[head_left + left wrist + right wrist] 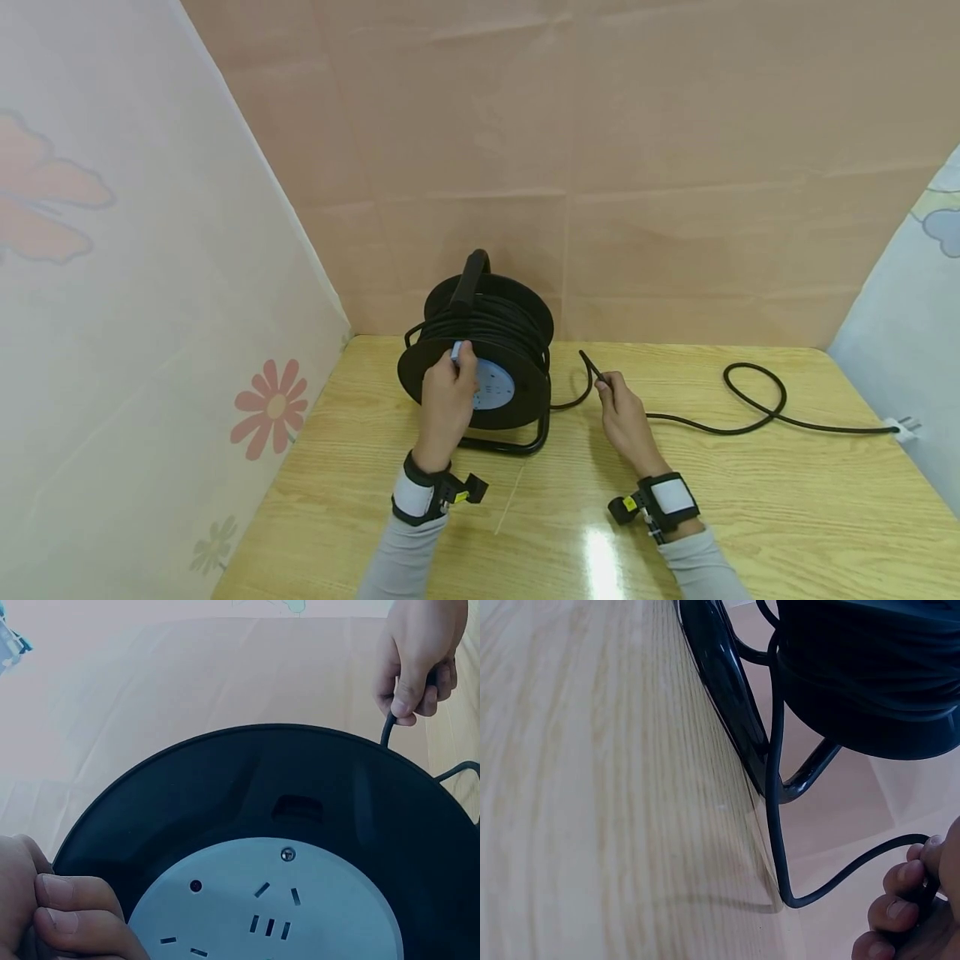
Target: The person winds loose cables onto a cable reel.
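Observation:
A black cable reel [525,387] stands on the table, its drum wound with black cable and a pale blue socket panel [262,900] on its front disc. My left hand [448,390] grips the small blue crank knob [456,351] on that disc; in the left wrist view its curled fingers [82,915] show at the lower left. To the right of the reel, my right hand [624,417] holds the loose black cable [776,787] between thumb and curled fingers. From the reel the cable dips, bends up into this hand, then runs on rightward.
The cable's free end loops once on the table [750,517] and ends in a white plug [903,429] near the right wall. A brown paper backdrop [637,208] rises behind the table, and a flower-patterned wall [187,250] stands on the left. The reel's black tube frame [731,697] rests on the tabletop.

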A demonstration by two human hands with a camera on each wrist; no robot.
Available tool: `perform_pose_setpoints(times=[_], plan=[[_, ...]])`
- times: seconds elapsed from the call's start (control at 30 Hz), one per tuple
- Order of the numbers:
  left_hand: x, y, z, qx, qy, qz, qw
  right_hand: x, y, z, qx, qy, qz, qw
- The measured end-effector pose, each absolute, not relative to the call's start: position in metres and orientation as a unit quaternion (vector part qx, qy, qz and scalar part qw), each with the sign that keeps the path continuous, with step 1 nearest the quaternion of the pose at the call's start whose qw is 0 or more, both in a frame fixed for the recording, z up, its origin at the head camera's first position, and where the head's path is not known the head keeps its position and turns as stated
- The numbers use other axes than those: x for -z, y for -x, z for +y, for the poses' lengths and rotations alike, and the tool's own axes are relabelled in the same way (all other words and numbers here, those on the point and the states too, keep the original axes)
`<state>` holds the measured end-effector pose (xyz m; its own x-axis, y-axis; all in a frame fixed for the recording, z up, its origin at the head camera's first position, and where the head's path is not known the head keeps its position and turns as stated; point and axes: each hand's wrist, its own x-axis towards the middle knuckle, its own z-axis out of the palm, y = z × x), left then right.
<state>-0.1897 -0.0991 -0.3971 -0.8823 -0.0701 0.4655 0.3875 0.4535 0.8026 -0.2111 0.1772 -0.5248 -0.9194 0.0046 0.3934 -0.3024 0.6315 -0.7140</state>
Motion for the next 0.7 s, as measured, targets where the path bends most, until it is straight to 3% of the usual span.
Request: perform_pose_setpoints(times=[0.43,0.7], plan=[[0.396,0.188,-0.089,0.462,0.121,-0.842,0.249,0.526,0.211,0.178,-0.429,-0.086,-0.881,0.180],[0.399,0.187,-0.081,0.478,0.140,-0.834,0.239,0.526,0.212,0.178,-0.433,-0.078,-0.882,0.170]])
